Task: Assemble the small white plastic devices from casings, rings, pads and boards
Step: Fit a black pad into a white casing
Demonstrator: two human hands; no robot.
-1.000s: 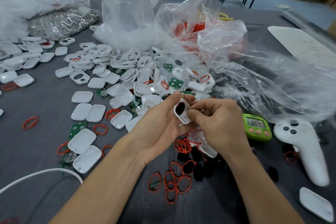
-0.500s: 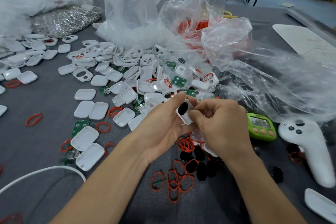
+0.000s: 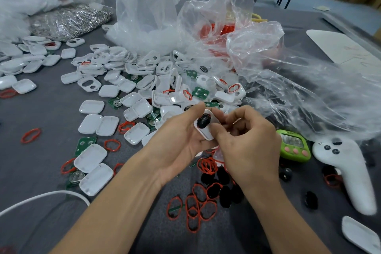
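Holding one white casing (image 3: 206, 133) above the counter (image 3: 31, 171) between both hands. A black pad (image 3: 203, 120) sits in its oval opening. Our left hand (image 3: 177, 146) cradles the casing from the left and below, fingers curled round it, one fingertip at its top edge. Our right hand (image 3: 247, 146) pinches the casing's lower right corner, fingers clamped on it.

Nearer to us than the casing, on the counter: loose red rings (image 3: 198, 210) and black pads (image 3: 224, 194). Left of the casing and beyond it: a big spread of white casing halves (image 3: 132, 80) with green boards (image 3: 200, 92) mixed in. Right of the casing: a green timer (image 3: 292, 147), then a white controller (image 3: 350, 171). Behind the casing: crumpled clear plastic bags (image 3: 268, 68). Far left behind it: a bag of shiny metal parts (image 3: 70, 19). A white cable (image 3: 41, 197) lies lower left of the casing.
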